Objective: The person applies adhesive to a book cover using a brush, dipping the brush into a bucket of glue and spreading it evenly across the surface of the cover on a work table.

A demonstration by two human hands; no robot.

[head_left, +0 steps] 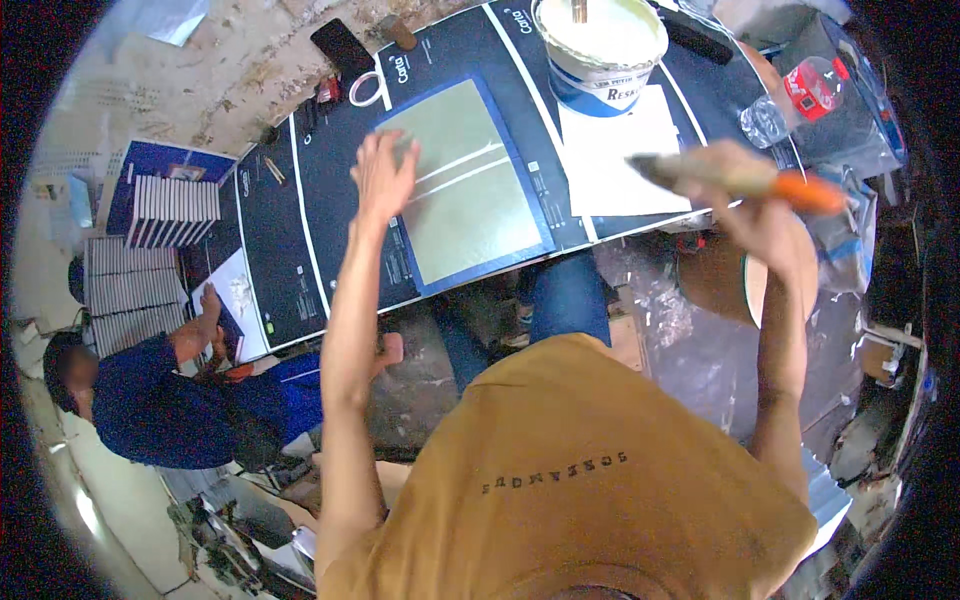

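A blue cover sheet (pixel 547 240) lies on the table with two grey-green boards (pixel 475 236) on it and a narrow strip between them. At its left edge is my left hand (pixel 384 175), fingers apart and holding nothing; whether the fingertips touch the cover I cannot tell. My right hand (pixel 765 215) grips a wide brush (pixel 730 176) with an orange handle, blurred by motion. The bristles point left, above a white paper sheet (pixel 615 165). Behind that sheet stands a bucket (pixel 597 88) of whitish paste, a stick upright in it.
Dark printed sheeting covers the table (pixel 285 220). A tape roll (pixel 367 89) and a black phone (pixel 341 48) lie at the far edge, a plastic bottle (pixel 800 98) at the right. Left, a co-worker (pixel 170 400) sits near stacked books (pixel 130 285). A round stool (pixel 740 275) stands right.
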